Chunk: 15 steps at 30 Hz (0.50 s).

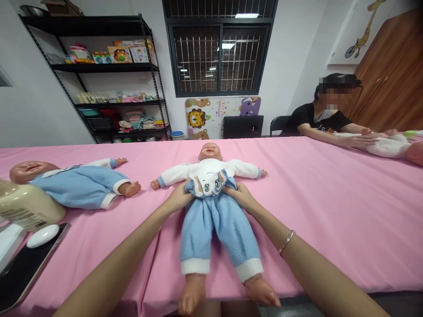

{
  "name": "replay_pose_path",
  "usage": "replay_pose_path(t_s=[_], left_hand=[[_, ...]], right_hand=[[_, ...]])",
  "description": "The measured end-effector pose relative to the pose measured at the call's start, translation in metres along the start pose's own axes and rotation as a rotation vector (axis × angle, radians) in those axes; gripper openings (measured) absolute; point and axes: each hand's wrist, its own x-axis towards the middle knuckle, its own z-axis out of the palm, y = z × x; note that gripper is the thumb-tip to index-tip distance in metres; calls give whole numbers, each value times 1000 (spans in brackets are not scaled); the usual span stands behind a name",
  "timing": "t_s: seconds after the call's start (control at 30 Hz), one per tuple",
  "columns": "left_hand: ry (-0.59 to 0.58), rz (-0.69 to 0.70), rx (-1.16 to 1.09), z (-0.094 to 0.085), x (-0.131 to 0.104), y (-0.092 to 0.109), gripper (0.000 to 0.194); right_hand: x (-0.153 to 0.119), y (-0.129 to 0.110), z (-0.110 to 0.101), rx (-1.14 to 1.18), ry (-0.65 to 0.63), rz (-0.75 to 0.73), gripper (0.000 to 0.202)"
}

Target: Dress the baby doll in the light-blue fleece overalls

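A baby doll (210, 151) lies on its back on the pink-covered table, head away from me and feet at the near edge. It wears a white long-sleeved top and light blue overalls (198, 229) with white cuffs. The overalls' bib, printed with a face, is bunched at the doll's waist. My left hand (180, 196) is closed on the left side of the bib, its fingertips partly hidden by cloth. On the other side, my right hand (241, 196) grips the bib's edge, a bracelet (287, 241) on that wrist.
Another doll in blue overalls (82, 185) lies at the left. Near it are a cream bottle (31, 207), a phone (29, 268) and a white oval object (42, 236). Across the table at right, a person (307, 121) touches a doll in white (390, 145). Shelves (102, 68) stand behind.
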Motion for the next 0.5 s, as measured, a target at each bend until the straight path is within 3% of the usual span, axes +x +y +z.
replay_pose_path(t_s=[0.1, 0.23, 0.3, 0.37, 0.5], left_hand=[[19, -23, 1, -3, 6, -8, 39], [180, -137, 84, -8, 12, -21, 33], [251, -157, 164, -9, 11, -22, 34], [248, -143, 185, -9, 9, -19, 32], [238, -177, -228, -4, 5, -13, 30]], right_hand=[[6, 4, -14, -71, 33, -28, 33], [13, 16, -32, -285, 292, -123, 25], [13, 19, -32, -279, 293, -44, 27], [11, 19, -27, -183, 240, 6, 32], [8, 14, -16, 76, 212, -3, 39]])
